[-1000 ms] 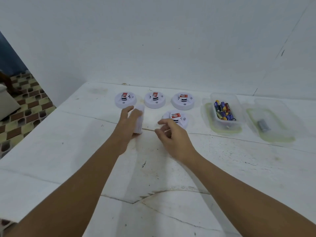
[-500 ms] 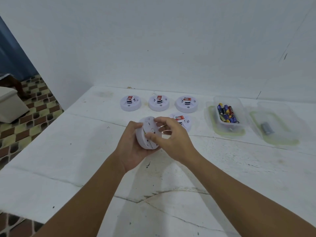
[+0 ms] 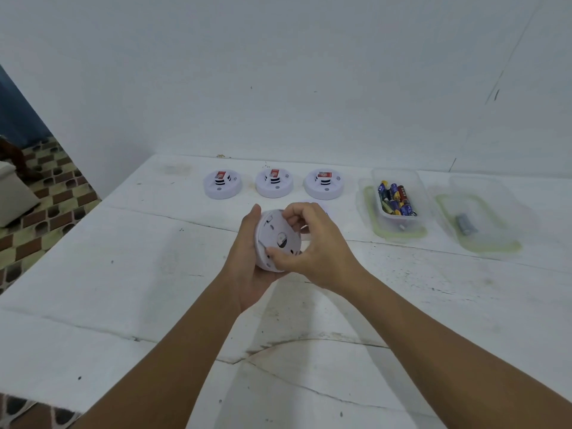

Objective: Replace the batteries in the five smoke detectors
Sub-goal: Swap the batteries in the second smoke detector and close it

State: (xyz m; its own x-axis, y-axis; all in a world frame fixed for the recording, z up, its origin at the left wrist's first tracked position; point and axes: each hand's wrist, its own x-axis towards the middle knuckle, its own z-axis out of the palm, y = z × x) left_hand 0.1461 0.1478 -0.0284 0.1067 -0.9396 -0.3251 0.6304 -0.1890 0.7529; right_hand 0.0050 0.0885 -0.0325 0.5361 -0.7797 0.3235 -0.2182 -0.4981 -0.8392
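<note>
A round white smoke detector [image 3: 277,239] is held above the table with its back plate turned toward me. My left hand [image 3: 247,267] cups it from the left and below. My right hand [image 3: 312,246] pinches its back plate, thumb at the lower rim and fingers over the top. Three more white detectors stand in a row at the back: left [image 3: 222,184], middle [image 3: 274,182] and right [image 3: 323,183], each with a red label. Another detector is hidden behind my right hand.
A clear tub [image 3: 414,196] with several coloured batteries stands right of the row. Further right a clear tub [image 3: 495,212] holds one grey battery [image 3: 465,223]. The white table [image 3: 123,274] drops off at its left edge to a tiled floor.
My left hand lifted the detector from the table and both hands brought it nearer to me with its back facing up. My right hand closed on the back plate.
</note>
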